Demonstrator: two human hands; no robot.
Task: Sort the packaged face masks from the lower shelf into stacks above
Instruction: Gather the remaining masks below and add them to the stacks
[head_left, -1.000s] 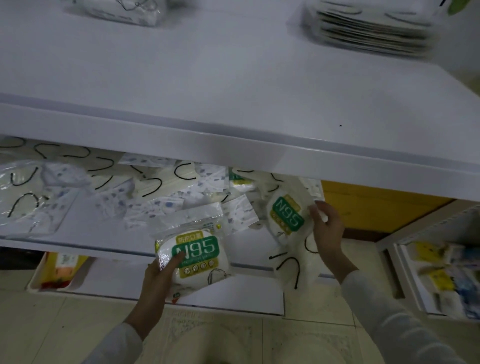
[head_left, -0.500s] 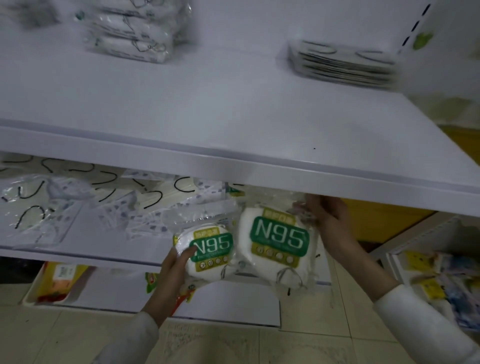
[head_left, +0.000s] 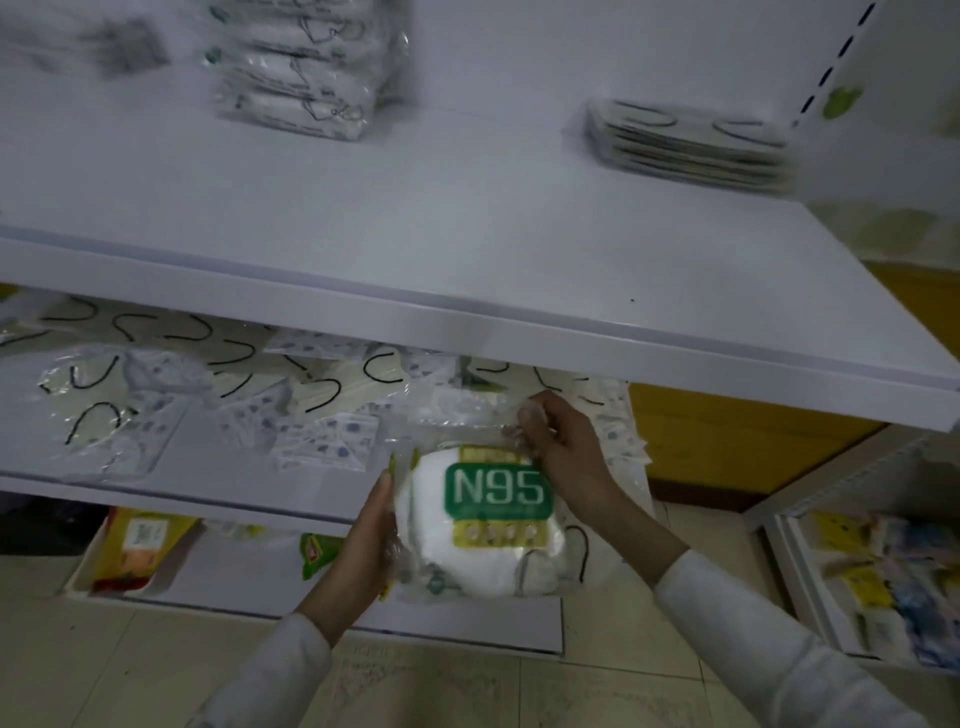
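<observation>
Two N95 mask packs (head_left: 493, 514), white with green and yellow labels, are held together as one pile in front of the lower shelf (head_left: 171, 462). My left hand (head_left: 371, 535) grips the pile's left edge from below. My right hand (head_left: 558, 441) pinches the clear plastic at the top right corner. Several loose packaged masks (head_left: 317, 410) with black ear loops lie scattered on the lower shelf. On the upper shelf (head_left: 467, 218) stand a tall stack of packaged masks (head_left: 306, 67) at the back middle and a flat stack (head_left: 685, 145) at the back right.
The upper shelf's front lip (head_left: 467, 332) overhangs just above my hands. Below the lower shelf a tray holds yellow and green packets (head_left: 140, 545). A second shelf unit with small packets (head_left: 883, 582) stands at the right. Tiled floor lies beneath.
My hands have brought the two N95 packs together, the right one laid over the left one. The view has tilted upward, showing more of the upper shelf's stacks.
</observation>
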